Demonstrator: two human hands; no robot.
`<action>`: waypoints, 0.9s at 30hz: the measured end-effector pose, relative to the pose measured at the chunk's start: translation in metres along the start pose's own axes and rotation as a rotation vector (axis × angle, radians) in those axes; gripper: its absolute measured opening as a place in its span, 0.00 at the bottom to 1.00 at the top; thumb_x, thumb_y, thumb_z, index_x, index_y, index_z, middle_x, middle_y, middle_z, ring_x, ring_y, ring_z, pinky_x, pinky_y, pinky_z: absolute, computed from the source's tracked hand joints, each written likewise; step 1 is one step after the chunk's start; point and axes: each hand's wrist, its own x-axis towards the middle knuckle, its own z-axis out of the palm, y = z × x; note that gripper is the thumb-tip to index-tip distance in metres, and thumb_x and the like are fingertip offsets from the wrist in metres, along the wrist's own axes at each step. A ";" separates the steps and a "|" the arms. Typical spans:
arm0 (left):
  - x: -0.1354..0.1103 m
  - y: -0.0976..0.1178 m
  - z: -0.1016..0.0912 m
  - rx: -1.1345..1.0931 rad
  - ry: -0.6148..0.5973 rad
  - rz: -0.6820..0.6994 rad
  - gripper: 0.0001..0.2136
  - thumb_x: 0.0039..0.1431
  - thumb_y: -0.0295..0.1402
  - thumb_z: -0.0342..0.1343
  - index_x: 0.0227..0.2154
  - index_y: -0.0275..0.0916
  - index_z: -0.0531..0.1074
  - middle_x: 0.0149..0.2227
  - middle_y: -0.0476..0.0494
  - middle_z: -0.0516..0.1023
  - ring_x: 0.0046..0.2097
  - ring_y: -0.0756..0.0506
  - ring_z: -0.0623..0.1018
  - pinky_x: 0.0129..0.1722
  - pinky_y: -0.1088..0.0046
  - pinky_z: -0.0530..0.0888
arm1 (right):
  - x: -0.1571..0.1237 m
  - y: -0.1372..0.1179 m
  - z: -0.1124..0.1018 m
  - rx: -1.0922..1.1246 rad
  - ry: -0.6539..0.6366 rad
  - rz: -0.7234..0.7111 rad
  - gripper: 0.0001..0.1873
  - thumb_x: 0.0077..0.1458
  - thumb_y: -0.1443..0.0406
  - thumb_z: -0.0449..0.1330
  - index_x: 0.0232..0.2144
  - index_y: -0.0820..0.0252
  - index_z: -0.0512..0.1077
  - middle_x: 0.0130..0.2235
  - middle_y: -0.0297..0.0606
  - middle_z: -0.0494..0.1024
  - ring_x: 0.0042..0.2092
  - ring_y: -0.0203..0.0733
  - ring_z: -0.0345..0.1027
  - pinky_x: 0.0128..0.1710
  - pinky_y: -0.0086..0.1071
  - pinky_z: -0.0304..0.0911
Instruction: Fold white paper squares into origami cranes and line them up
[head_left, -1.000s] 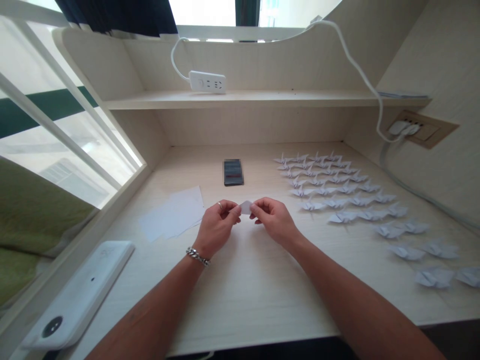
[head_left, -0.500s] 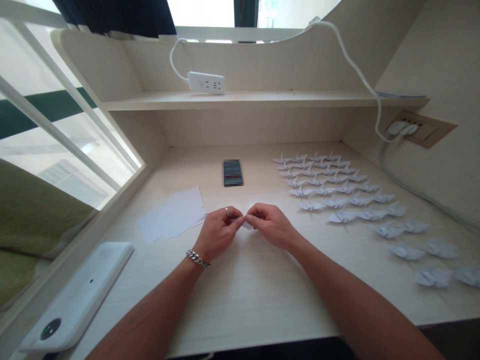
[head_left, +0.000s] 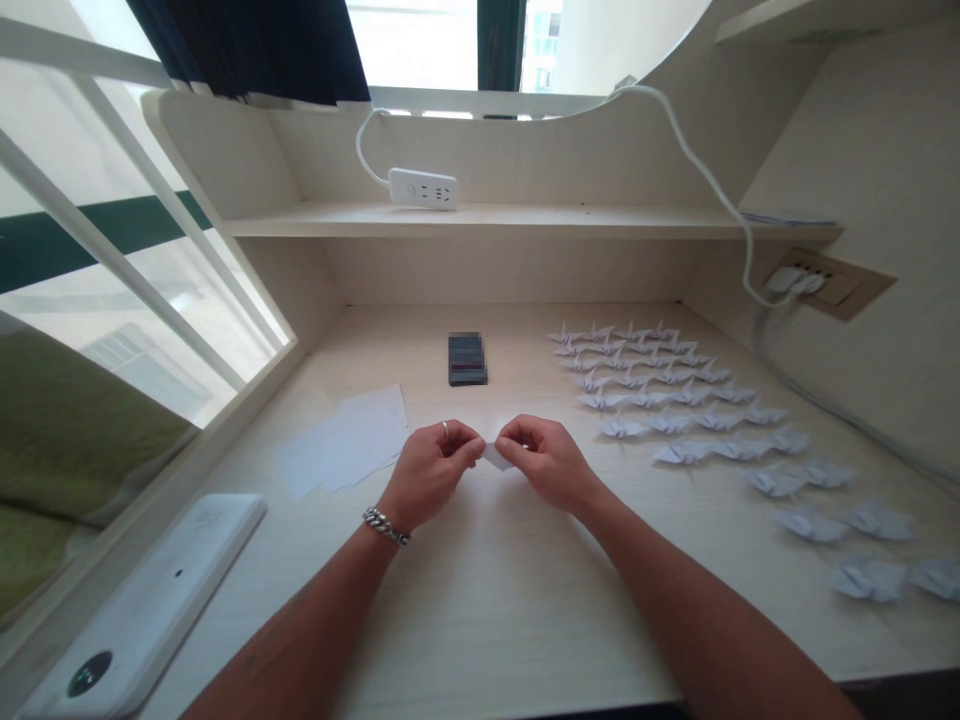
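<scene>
Pinching a small folded paper (head_left: 495, 455) between both hands.

Desk (head_left: 495, 600) bare from the phone (head_left: 467, 359) to left hand (head_left: 431, 468) and right hand (head_left: 544, 462); paper cranes (head_left: 675, 400) crowd right of the phone, loose sheets (head_left: 349, 440) left.

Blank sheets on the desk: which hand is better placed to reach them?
Left, probably. The left hand lies next to the blank sheets; the right hand sits farther, toward the paper cranes. Both pinch the folded paper.
</scene>
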 end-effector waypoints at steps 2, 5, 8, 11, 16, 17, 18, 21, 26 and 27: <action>-0.001 0.002 0.000 0.052 0.031 0.021 0.08 0.54 0.35 0.55 0.24 0.38 0.73 0.23 0.49 0.76 0.26 0.49 0.73 0.28 0.74 0.68 | -0.001 -0.001 0.001 -0.033 -0.021 -0.006 0.07 0.54 0.64 0.58 0.27 0.61 0.73 0.27 0.34 0.75 0.30 0.36 0.65 0.30 0.28 0.60; -0.003 0.004 0.002 0.131 0.050 0.053 0.08 0.54 0.35 0.56 0.23 0.38 0.73 0.24 0.49 0.77 0.27 0.49 0.73 0.29 0.74 0.67 | -0.002 -0.002 0.001 -0.110 -0.045 -0.046 0.08 0.54 0.64 0.58 0.27 0.60 0.73 0.27 0.33 0.74 0.30 0.36 0.65 0.30 0.29 0.59; -0.003 0.005 0.003 0.071 0.048 0.022 0.09 0.55 0.37 0.56 0.25 0.38 0.74 0.25 0.47 0.78 0.28 0.48 0.74 0.29 0.73 0.68 | -0.002 -0.003 0.001 -0.116 -0.008 -0.061 0.07 0.54 0.64 0.58 0.26 0.60 0.73 0.26 0.33 0.74 0.29 0.36 0.65 0.30 0.29 0.58; -0.002 0.004 0.001 0.028 0.057 -0.023 0.10 0.55 0.39 0.56 0.25 0.38 0.74 0.25 0.47 0.78 0.27 0.48 0.73 0.29 0.73 0.68 | -0.001 -0.002 0.000 -0.064 -0.002 -0.032 0.08 0.55 0.63 0.58 0.28 0.60 0.74 0.27 0.34 0.75 0.30 0.36 0.66 0.31 0.29 0.60; -0.001 0.002 -0.003 0.167 0.116 -0.016 0.09 0.54 0.37 0.57 0.24 0.38 0.74 0.22 0.49 0.76 0.26 0.48 0.71 0.27 0.73 0.65 | 0.000 -0.003 -0.003 -0.119 -0.025 -0.012 0.07 0.54 0.64 0.58 0.27 0.60 0.74 0.28 0.34 0.76 0.31 0.37 0.67 0.32 0.30 0.60; -0.001 0.001 -0.003 0.145 0.117 -0.018 0.09 0.54 0.37 0.57 0.24 0.38 0.75 0.22 0.49 0.76 0.26 0.48 0.71 0.27 0.73 0.65 | 0.000 -0.004 -0.003 -0.121 -0.014 -0.022 0.07 0.54 0.64 0.58 0.27 0.60 0.74 0.28 0.34 0.76 0.31 0.37 0.67 0.32 0.30 0.60; 0.000 0.000 -0.003 0.099 0.112 -0.021 0.10 0.54 0.39 0.57 0.25 0.38 0.75 0.23 0.48 0.76 0.26 0.48 0.72 0.28 0.73 0.66 | -0.001 -0.004 -0.003 -0.112 0.000 -0.031 0.07 0.54 0.64 0.58 0.27 0.60 0.73 0.28 0.35 0.76 0.31 0.37 0.67 0.32 0.30 0.60; 0.002 -0.005 -0.002 -0.075 0.060 -0.025 0.12 0.54 0.41 0.59 0.29 0.36 0.75 0.26 0.46 0.78 0.29 0.48 0.74 0.30 0.73 0.69 | 0.000 -0.001 -0.002 -0.051 0.070 -0.028 0.08 0.55 0.62 0.58 0.27 0.60 0.73 0.28 0.35 0.76 0.31 0.38 0.67 0.31 0.30 0.61; 0.006 -0.014 0.000 -0.158 0.036 -0.017 0.11 0.55 0.40 0.58 0.28 0.35 0.73 0.26 0.46 0.77 0.29 0.49 0.74 0.31 0.73 0.69 | 0.004 0.009 0.001 0.011 0.061 0.016 0.09 0.54 0.61 0.59 0.28 0.61 0.73 0.27 0.35 0.76 0.30 0.38 0.67 0.32 0.31 0.62; 0.006 -0.015 0.001 -0.159 0.040 -0.018 0.11 0.56 0.40 0.57 0.28 0.36 0.72 0.26 0.46 0.76 0.29 0.49 0.74 0.31 0.73 0.69 | 0.004 0.010 0.002 0.013 0.035 0.025 0.08 0.54 0.62 0.59 0.28 0.61 0.73 0.27 0.35 0.76 0.30 0.38 0.68 0.32 0.31 0.63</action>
